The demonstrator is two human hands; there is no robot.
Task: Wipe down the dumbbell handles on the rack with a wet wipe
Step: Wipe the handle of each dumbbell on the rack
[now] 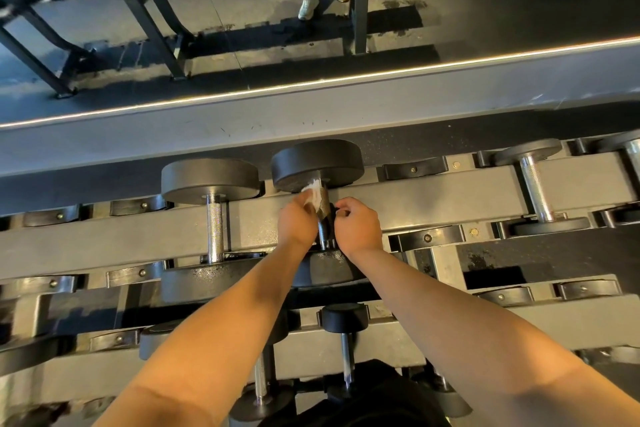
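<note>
Nearest, two bare forearms, converging on the middle dumbbell on the upper tier of the rack [381,199]. Clamps a crumpled white wet wipe [313,191] in the curled left hand [297,220] against the knurled steel handle [325,213], just right of that hand, long axis running away from the body. Curls the right hand [358,225] at the handle's other side; cannot tell whether gripping. Round matte black ends.

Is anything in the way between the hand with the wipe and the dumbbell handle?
No, nothing visible is in the way. The left hand holds the wet wipe right against the dumbbell handle, touching it.
</note>
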